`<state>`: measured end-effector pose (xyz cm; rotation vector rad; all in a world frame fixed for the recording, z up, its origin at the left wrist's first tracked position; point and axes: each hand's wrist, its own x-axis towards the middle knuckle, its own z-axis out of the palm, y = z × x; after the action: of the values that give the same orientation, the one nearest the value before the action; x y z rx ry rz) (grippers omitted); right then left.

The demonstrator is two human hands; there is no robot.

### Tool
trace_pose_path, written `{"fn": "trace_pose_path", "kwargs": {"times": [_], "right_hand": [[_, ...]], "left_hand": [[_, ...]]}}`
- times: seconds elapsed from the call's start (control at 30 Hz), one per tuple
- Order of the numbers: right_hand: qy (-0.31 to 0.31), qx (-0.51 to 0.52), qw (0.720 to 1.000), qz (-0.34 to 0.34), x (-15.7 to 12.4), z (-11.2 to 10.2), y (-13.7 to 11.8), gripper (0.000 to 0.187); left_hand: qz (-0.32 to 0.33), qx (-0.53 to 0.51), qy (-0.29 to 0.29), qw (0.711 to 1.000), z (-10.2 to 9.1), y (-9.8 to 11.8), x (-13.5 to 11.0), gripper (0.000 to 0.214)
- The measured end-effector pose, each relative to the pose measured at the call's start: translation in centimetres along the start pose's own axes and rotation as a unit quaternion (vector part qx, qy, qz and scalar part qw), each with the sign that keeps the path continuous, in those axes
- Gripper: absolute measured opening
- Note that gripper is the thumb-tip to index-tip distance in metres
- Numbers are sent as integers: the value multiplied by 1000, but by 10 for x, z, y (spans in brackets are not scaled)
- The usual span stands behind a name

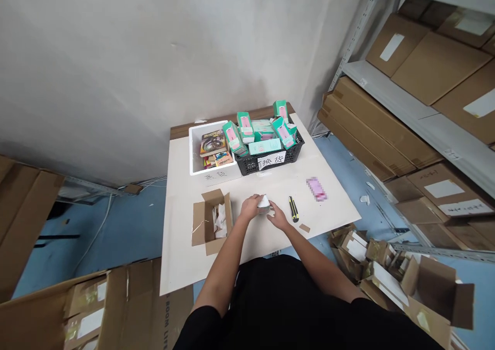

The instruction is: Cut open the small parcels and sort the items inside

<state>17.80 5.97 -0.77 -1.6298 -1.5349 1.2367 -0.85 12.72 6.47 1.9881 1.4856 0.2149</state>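
Observation:
My left hand [251, 207] grips the left side of a small white and grey package [264, 203] just above the table. The fingers of my right hand [278, 218] curl against its right side. What the package is made of or contains, I cannot make out. To the left of my hands stands an open cardboard box [199, 217], flaps spread, with crumpled white paper [220, 221] inside. A black and yellow utility knife [293, 209] lies to the right of my right hand, near a small brown cardboard scrap [304, 228].
Behind my hands stand a white foam box [222, 173] holding books and a black plastic basket [247, 165] with several green and pink boxes. A blurred pink item [316, 189] lies at the right. Shelves of cartons [441, 64] rise on the right; opened cartons [429, 293] crowd the floor.

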Motion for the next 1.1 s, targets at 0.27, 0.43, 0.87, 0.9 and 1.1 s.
{"fn": "trace_pose_path", "kwargs": {"times": [0.27, 0.43, 0.87, 0.9, 1.1], "right_hand": [[50, -51, 997, 2, 14, -2, -36, 70], [79, -126, 989, -18, 23, 1, -51, 69], [42, -218, 975, 7, 35, -26, -59, 34], [35, -239, 970, 12, 37, -26, -62, 38], [-20, -281, 959, 21, 44, -15, -80, 54]], "left_hand": [[-175, -199, 109, 958, 1, -23, 20, 70], [-156, -139, 210, 955, 13, -10, 11, 50], [-56, -185, 47, 980, 18, -18, 4, 55], [-36, -192, 38, 980, 19, -19, 3, 61], [12, -165, 37, 986, 31, -26, -10, 93]]}}
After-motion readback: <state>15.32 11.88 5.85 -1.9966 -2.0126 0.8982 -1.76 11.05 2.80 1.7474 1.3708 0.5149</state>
